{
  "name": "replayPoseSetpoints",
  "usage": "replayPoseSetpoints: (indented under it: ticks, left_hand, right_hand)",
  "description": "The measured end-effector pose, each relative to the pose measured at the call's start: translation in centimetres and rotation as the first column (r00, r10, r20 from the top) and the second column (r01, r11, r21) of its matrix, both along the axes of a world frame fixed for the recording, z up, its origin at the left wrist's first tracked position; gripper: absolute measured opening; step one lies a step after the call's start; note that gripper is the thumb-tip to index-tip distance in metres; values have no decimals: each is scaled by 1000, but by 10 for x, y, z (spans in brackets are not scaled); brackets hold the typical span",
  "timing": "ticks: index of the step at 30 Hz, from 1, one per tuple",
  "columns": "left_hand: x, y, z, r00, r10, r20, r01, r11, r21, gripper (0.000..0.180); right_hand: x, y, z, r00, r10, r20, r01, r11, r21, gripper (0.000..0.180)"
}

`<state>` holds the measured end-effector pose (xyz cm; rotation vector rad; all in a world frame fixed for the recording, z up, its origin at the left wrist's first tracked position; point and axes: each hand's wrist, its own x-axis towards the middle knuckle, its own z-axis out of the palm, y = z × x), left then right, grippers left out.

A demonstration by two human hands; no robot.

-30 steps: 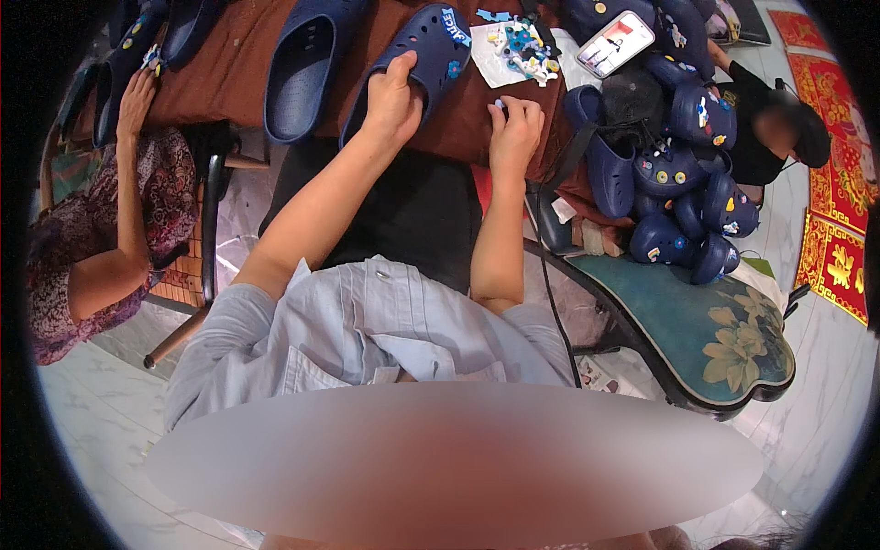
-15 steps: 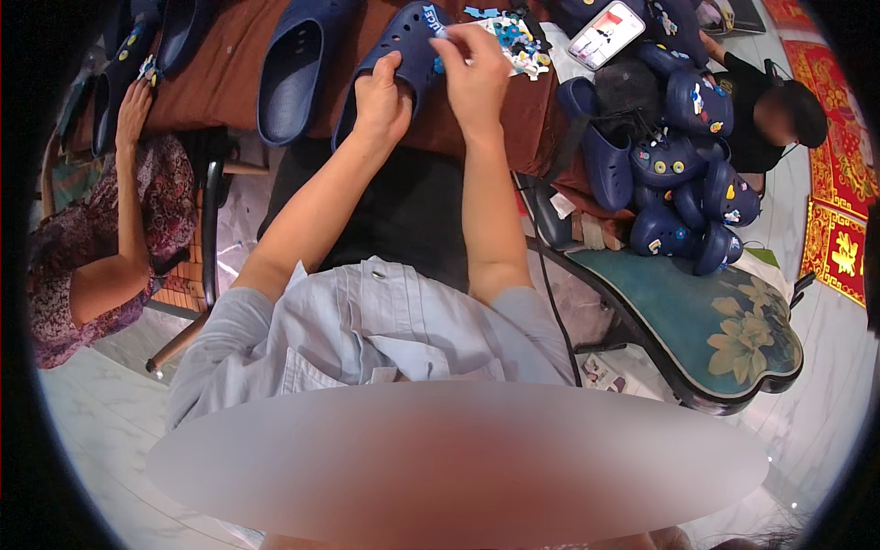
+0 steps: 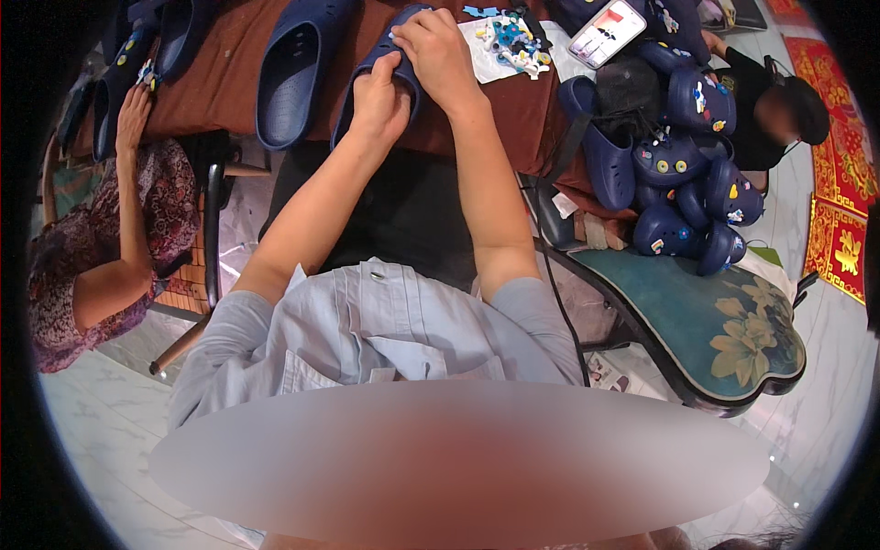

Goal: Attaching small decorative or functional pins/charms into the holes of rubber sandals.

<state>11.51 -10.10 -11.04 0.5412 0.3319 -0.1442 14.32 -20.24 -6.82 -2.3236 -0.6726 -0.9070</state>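
Observation:
A navy foam clog (image 3: pixel 360 73) with holes in its upper lies on the brown-covered table in front of me. My left hand (image 3: pixel 380 99) grips it at the foot opening, thumb on top of the upper and fingers inside. Over the toe part, my right hand (image 3: pixel 438 57) is closed, its fingertips pressed together against the upper. A small whitish spot shows at those fingertips; what they hold is too hidden to name. To the left lies another navy clog (image 3: pixel 291 87), its upper bare of charms. Loose shoe charms (image 3: pixel 515 46) in blue, white and yellow lie right of my hand.
Brown cloth (image 3: pixel 486 124) covers the table. A lit phone (image 3: pixel 607 34) lies beyond the charms. Decorated navy clogs (image 3: pixel 674 160) are heaped at the right, above a teal chair seat (image 3: pixel 697 312). At the left, a co-worker's hand (image 3: pixel 135 112) touches a charm on a clog.
My right hand has moved left and down onto the clog's upper, from beside the toe. The lettered charm seen there before is now covered. My left hand keeps its grip.

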Motion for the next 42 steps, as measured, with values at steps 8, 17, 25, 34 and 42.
replayPoseSetpoints:
  ticks: [8,17,25,34,42]
  left_hand:
    - [-1,-3,10,999,9,-32,-9,1000,-1,6]
    - [2,-6,4,999,46,-9,-46,997,67,11]
    - [1,-8,7,998,62,31,-64,997,48,15]
    - [3,-4,-3,1000,16,-18,-15,997,73,11]
    - [-5,-7,13,996,68,-53,-67,998,20,8]
  right_hand:
    - [3,-5,3,1000,1,-26,-5,988,-153,14]
    - [26,-7,0,982,156,-108,-172,972,-162,13]
    - [16,5,5,998,65,18,-54,925,-376,15]
    - [9,-13,0,989,127,71,-100,948,-303,13]
    - [2,-11,2,993,68,97,-36,956,-293,14]
